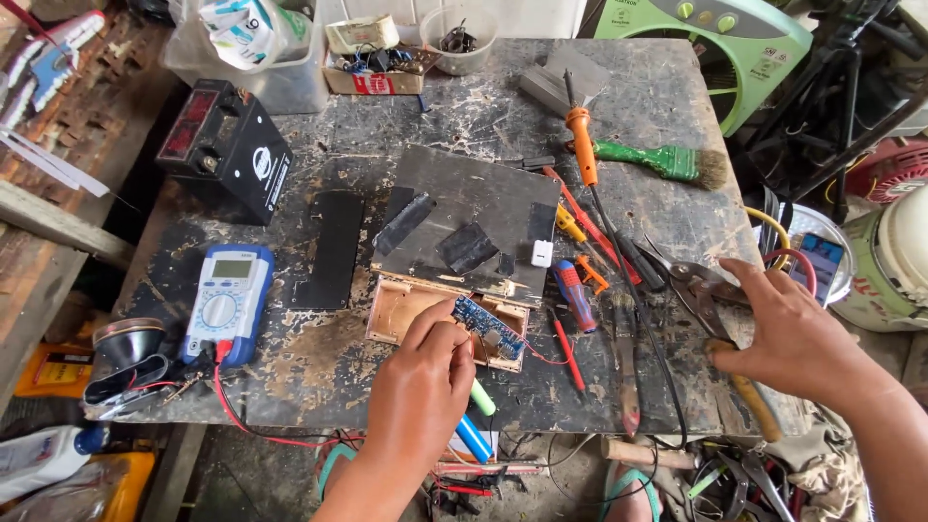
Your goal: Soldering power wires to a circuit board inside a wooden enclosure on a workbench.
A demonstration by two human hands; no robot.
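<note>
The left hand (420, 387) sat at lower centre of the frame, its fingers (447, 333) pinched together on a small blue circuit board (488, 326), a narrow rectangle studded with tiny components, tilted across the front edge of a shallow wooden box (401, 307). The box lay open just below the middle of the worn, paint-scratched desk (648, 77), partly covered by a dark metal sheet (483, 198) patched with strips of black tape. The board's near end was hidden behind the fingertips, and its markings were too small to make out. The right hand (797, 333), at the right edge of the frame, had its fingers spread apart and lay flat over the handles of metal snips (701, 290), the thumb touching a wooden handle (749, 391); whether it gripped anything could not be told. A blue multimeter (227, 302) lay at lower left, a black battery (227, 147) at upper left, and an orange-handled soldering iron (580, 145) above centre right. The forearms were cut off by the bottom edge.
</note>
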